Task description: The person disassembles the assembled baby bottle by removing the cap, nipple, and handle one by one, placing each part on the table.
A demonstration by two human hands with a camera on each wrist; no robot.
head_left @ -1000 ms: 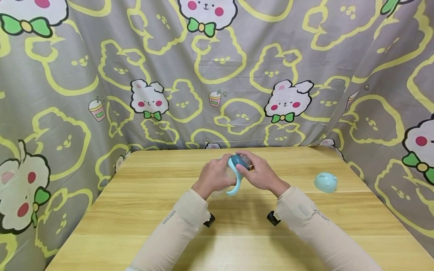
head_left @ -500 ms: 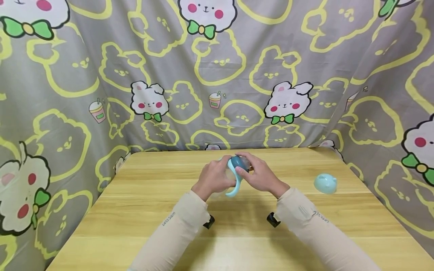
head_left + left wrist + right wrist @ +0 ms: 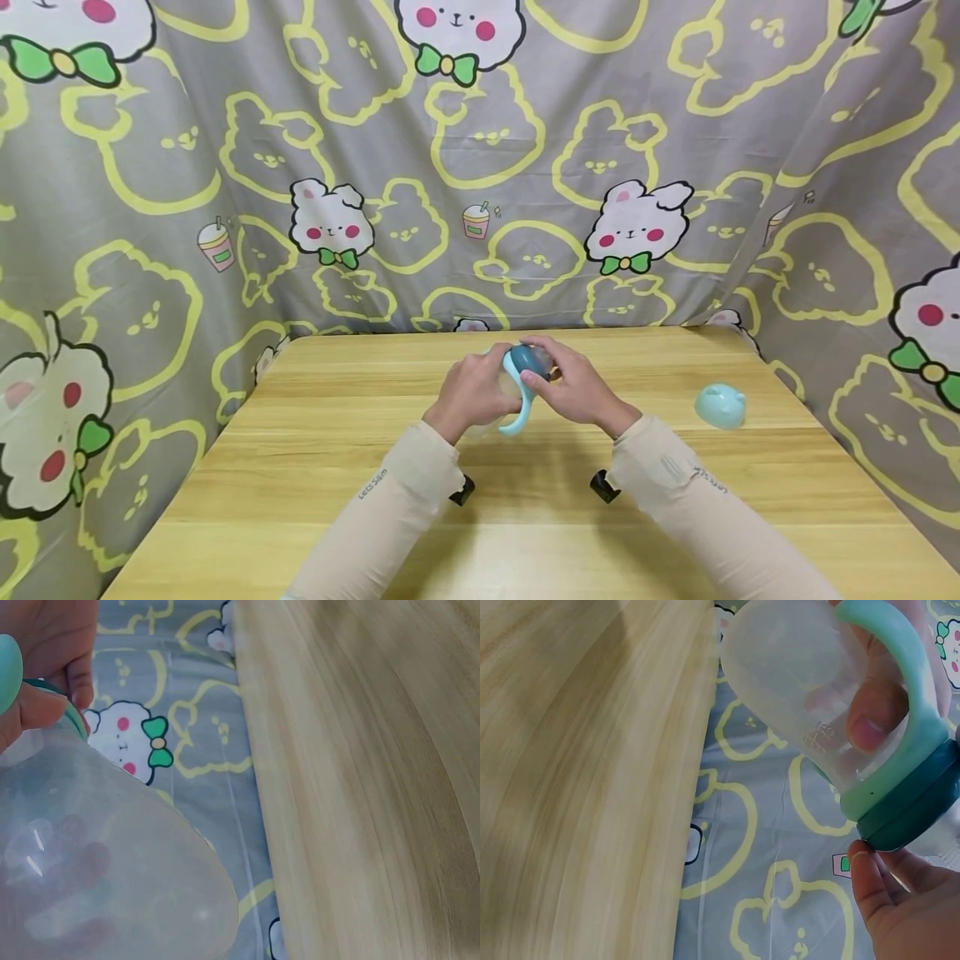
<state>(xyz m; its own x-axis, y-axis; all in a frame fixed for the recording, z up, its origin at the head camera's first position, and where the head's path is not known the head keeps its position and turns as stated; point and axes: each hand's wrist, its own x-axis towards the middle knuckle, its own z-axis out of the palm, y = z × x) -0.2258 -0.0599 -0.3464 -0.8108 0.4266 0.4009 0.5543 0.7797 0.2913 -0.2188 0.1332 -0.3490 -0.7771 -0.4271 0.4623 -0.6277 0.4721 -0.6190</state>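
Both hands are on the clear, frosted plastic baby bottle with the light-teal loop handle (image 3: 517, 400), held just above the far middle of the pale wooden table (image 3: 525, 533). My left hand (image 3: 474, 393) is wrapped around the bottle's rounded body, fingers curled behind it; you can see a fingertip pressed against the plastic through the wall from the right wrist camera. My right hand (image 3: 573, 387) has its fingertips pinching the dark teal screw collar (image 3: 911, 806) at the top end, thumb on one side, the other fingers curled over it.

I'd say the step here is turning that collar, so the trick is to keep the left hand as the steady clamp and let only the right fingers rotate. The body looks soft-ish and slick, so I'd squeeze it firmly but not enough to dent it, and keep my fingers off the handle, since it could swing round with the collar.

Room-wise I've got loads: bare wood on both sides and towards me. The table's back edge is near, with the grey cartoon-bunny cloth (image 3: 480, 167) hanging right behind it, so I wouldn't push forward. The small light-teal dome cap with little ears (image 3: 720, 405) sits well off to my right, near that edge, out of elbow range.
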